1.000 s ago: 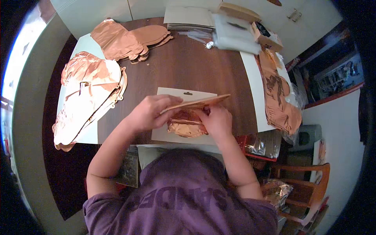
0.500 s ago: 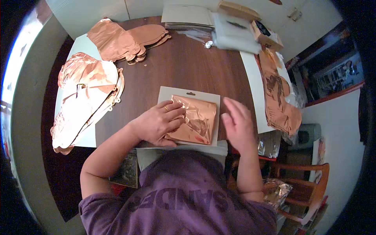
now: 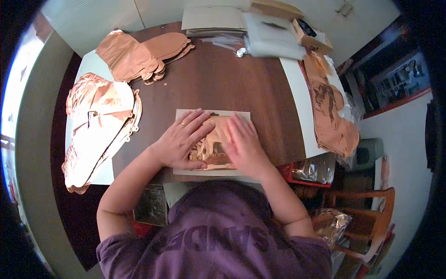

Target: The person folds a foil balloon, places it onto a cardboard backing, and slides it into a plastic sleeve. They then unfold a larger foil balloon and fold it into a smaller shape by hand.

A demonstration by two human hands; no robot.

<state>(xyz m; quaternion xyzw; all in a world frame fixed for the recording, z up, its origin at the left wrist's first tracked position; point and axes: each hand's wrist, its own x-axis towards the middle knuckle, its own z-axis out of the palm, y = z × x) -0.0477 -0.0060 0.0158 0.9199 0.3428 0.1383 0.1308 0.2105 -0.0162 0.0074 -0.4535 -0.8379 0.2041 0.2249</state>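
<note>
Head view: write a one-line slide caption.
Left hand and right hand over shiny copper-coloured foil on a pale card.

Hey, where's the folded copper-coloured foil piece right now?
In the head view, the folded foil lies on the pale card at the table's near edge, around the middle, showing between the left hand and right hand.

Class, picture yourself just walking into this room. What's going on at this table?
A person has both hands over a copper-coloured foil packet on a pale card at the near edge of a dark wooden table. The left hand lies spread over the packet's left side. The right hand is over its right side, slightly blurred, so its contact is unclear. More copper-coloured foil pieces lie toward both sides of the table.
</note>
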